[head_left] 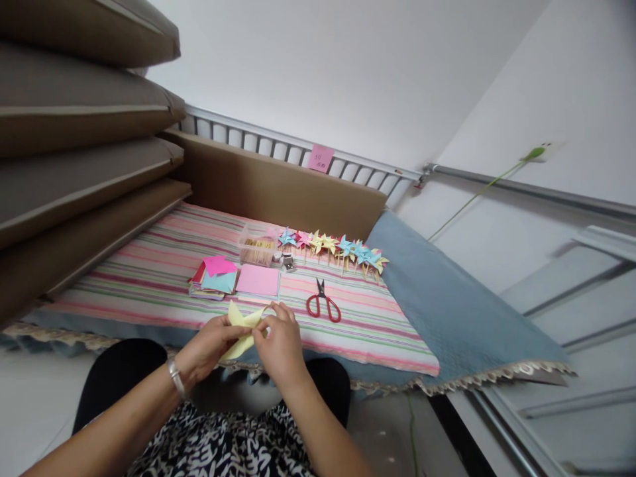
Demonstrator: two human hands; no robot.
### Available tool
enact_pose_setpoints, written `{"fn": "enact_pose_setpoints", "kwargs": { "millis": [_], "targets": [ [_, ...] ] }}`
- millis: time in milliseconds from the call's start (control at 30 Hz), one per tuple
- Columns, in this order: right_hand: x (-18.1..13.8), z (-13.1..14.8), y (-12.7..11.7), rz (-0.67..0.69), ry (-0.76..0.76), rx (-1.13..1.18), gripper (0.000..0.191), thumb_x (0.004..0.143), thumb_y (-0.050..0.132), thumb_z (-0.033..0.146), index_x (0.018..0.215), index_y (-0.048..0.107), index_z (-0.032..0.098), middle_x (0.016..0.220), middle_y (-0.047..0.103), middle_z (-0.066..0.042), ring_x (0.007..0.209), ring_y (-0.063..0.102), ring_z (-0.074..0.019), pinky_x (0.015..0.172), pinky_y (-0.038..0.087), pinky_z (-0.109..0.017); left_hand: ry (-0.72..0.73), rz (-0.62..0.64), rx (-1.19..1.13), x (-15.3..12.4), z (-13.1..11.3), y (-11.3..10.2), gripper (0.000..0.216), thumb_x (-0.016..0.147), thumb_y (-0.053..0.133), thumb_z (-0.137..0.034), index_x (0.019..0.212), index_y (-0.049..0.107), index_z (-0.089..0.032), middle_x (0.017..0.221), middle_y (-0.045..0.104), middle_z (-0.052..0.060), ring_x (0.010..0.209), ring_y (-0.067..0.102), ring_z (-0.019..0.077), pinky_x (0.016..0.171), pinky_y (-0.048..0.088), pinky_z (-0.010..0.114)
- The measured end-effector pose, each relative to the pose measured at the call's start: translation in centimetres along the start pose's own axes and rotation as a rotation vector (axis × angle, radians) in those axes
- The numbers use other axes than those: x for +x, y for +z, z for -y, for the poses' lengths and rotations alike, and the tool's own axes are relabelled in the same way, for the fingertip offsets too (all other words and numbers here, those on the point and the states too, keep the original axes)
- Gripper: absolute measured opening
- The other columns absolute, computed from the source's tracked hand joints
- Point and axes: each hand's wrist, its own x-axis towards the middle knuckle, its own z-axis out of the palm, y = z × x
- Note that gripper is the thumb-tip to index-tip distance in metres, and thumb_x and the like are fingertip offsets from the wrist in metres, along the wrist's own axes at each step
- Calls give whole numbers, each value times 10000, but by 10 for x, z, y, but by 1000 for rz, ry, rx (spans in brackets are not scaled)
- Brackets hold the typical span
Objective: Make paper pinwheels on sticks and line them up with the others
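1 handheld pinwheel (239, 317); 7+ stick pinwheels (317, 242), overlapping; 1 pr scissors (320, 289); 1 clr box (242, 253); 2 paper stacks (258, 281)

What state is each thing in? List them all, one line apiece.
Yellow paper: shaped into points, unmounted, held in both hands.
Left hand: fingers closed on the paper.
Right hand: fingers pinching the paper.
Scissors: lying flat, blades slightly apart.
Pinwheels: on sticks, in a row.
Clear box: holding sticks.
Mixed-colour papers: loosely stacked.
Pink pad: flat, unfolded.
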Motion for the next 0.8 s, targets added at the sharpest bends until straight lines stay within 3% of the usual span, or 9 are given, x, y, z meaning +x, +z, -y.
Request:
{"fn": "enact_pose_setpoints", "kwargs": {
  "millis": [267, 333, 433, 600, 800],
  "targets": [
    [0, 6, -2, 9, 2, 21, 70, 688, 617, 143, 655, 657, 189, 1188, 598, -131, 1195, 436, -307, 1002, 302, -466, 12, -87, 52, 9, 7, -5, 234, 529, 747, -213, 727, 679, -109, 628, 700, 44, 567, 603, 169, 568, 418, 252],
    [-1, 3, -6, -25, 10, 142, 77, 696, 601, 133, 695, 652, 192, 1184, 593, -121, 1199, 435, -282, 1019, 287, -445, 14, -95, 58, 9, 7, -5, 186, 540, 731, -218, 677, 673, -105, 585, 681, 40, 516, 572, 152, 524, 395, 243],
    [0, -7, -11, -43, 142, 438, 150, 707, 589, 167, 845, 636, 202, 1143, 603, -87, 1160, 474, -236, 1029, 290, -401, 5, -82, 56, 6, 3, -4, 173, 551, 718, -223, 668, 679, -102, 597, 685, 55, 528, 576, 155, 549, 414, 247],
    [1, -25, -2, 144, 355, 678, 226, 703, 606, 298, 873, 620, 149, 827, 683, -63, 796, 634, -208, 736, 486, -323, 1, -63, 55, 1, -1, 0, 157, 562, 702, -219, 673, 685, -109, 610, 690, 60, 558, 587, 160, 568, 417, 244],
    [1, -24, 13, 267, 435, 784, 89, 622, 623, 226, 649, 627, 141, 561, 592, 28, 524, 518, -119, 521, 390, -215, 27, -103, 109, 3, 4, 5, 143, 548, 704, -226, 642, 667, -125, 536, 658, 23, 465, 531, 136, 486, 358, 231]
  ]
}}
